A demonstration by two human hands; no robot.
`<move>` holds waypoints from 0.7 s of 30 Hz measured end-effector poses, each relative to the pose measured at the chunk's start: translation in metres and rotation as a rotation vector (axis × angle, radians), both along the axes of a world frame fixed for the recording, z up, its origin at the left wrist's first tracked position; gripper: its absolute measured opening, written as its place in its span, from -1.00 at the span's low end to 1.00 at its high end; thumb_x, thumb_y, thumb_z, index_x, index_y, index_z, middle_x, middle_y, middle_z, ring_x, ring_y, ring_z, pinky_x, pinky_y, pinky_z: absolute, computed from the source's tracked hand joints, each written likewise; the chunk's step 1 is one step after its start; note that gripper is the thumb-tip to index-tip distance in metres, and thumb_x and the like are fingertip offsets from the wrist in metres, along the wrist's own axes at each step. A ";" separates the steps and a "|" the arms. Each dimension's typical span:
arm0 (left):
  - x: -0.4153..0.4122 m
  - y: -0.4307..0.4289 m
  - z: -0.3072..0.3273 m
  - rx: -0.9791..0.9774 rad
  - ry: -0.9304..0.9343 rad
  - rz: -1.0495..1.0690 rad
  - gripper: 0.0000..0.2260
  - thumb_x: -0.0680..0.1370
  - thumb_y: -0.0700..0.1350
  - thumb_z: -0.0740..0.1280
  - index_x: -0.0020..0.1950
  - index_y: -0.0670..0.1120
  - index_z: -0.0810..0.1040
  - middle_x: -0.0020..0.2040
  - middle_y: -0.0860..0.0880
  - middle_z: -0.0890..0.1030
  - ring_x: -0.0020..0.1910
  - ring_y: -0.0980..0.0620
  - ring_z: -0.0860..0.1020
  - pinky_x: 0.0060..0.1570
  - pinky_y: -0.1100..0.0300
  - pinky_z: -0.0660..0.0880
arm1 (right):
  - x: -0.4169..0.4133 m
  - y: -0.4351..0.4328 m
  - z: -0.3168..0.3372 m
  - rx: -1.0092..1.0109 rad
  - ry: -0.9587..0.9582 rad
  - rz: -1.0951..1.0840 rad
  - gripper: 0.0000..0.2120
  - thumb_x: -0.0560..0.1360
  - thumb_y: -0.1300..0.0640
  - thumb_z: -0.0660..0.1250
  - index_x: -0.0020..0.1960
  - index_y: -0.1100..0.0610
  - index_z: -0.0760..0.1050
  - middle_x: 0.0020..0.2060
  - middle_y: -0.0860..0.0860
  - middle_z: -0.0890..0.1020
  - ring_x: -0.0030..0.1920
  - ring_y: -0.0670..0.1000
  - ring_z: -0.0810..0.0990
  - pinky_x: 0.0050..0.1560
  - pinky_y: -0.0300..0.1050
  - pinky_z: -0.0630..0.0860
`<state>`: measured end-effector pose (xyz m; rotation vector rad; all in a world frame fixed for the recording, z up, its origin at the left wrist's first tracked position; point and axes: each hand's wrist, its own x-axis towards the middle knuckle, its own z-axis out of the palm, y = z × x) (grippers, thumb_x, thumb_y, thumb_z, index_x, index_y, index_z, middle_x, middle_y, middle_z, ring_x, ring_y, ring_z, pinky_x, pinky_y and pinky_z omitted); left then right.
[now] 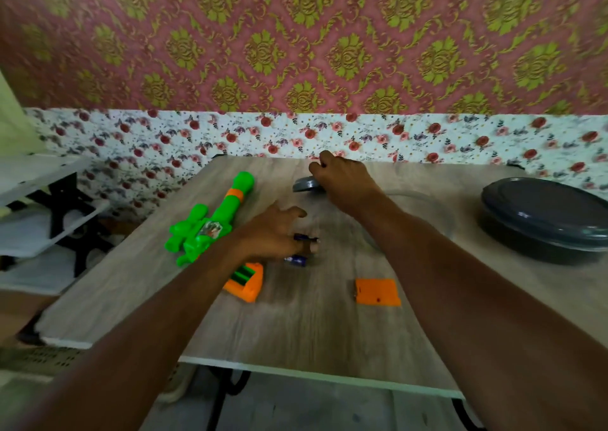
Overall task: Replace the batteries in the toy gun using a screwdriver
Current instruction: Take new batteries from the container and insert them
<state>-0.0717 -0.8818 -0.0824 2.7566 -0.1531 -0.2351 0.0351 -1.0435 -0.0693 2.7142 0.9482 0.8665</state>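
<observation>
Toy gun (210, 220), green with orange bands, lies on the left of the bench (312, 325) with its muzzle pointing away. At its near end the orange battery compartment (245, 279) stands open, green ribs showing, partly hidden by a forearm. Just right of the gun the left hand (274, 233) reaches down. Its grip seems pinched on a blue battery (306, 238), though blur smears the fingers. A second battery (296, 259) lies loose, nearer the gun's compartment. Further right of the gun rests the detached orange cover (377, 292). Beyond the gun's right side the right hand (345, 180) hovers, curled, over a small grey dish (304, 185); whether its grip holds anything I cannot tell. Well right of the gun sits a lidded grey bowl (543, 213).

The step looks like handling cells. To do it well, keep spent and fresh ones apart, match each cell's flat end to the spring, press it fully down, then fit the cover squarely before screwing.

A sticker (209, 228) on the gun shows a picture and the batteries carry print, but neither is legible.
</observation>
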 end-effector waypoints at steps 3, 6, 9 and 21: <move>0.000 0.004 0.005 0.119 0.075 -0.091 -0.09 0.45 0.21 0.54 0.67 0.07 0.13 0.68 -0.09 0.09 0.67 -0.14 -0.05 0.57 0.02 0.12 | 0.016 0.006 -0.004 -0.034 0.176 -0.015 -0.58 0.50 0.24 0.42 0.33 0.13 0.48 0.23 0.16 0.50 0.22 0.22 0.54 0.05 0.07 0.51; 0.009 0.005 0.008 0.121 0.066 -0.113 -0.10 0.43 0.09 0.60 0.65 0.09 0.18 0.63 -0.07 0.22 0.62 -0.11 0.15 0.47 0.15 0.24 | 0.026 0.008 -0.009 -0.053 0.313 -0.010 -0.51 0.45 0.15 0.47 0.36 0.04 0.48 0.22 0.11 0.52 0.24 0.16 0.52 -0.02 -0.01 0.44; 0.017 0.006 0.002 0.069 0.046 -0.149 -0.22 0.46 0.09 0.57 0.60 0.11 0.30 0.55 -0.06 0.34 0.53 -0.09 0.27 0.28 0.21 0.33 | 0.032 0.009 -0.012 -0.020 0.480 0.032 -0.48 0.34 0.12 0.54 0.29 0.03 0.54 0.12 0.09 0.60 0.08 0.13 0.62 -0.10 -0.05 0.52; 0.019 -0.012 -0.019 0.352 -0.102 -0.254 -0.66 0.68 0.09 0.25 0.43 0.03 0.42 0.31 -0.22 0.37 0.21 -0.24 0.48 0.25 -0.10 0.47 | 0.010 -0.017 -0.009 0.291 0.578 0.058 -0.51 0.46 0.07 0.44 0.37 0.14 0.55 0.25 0.19 0.61 0.24 0.18 0.56 0.21 0.06 0.55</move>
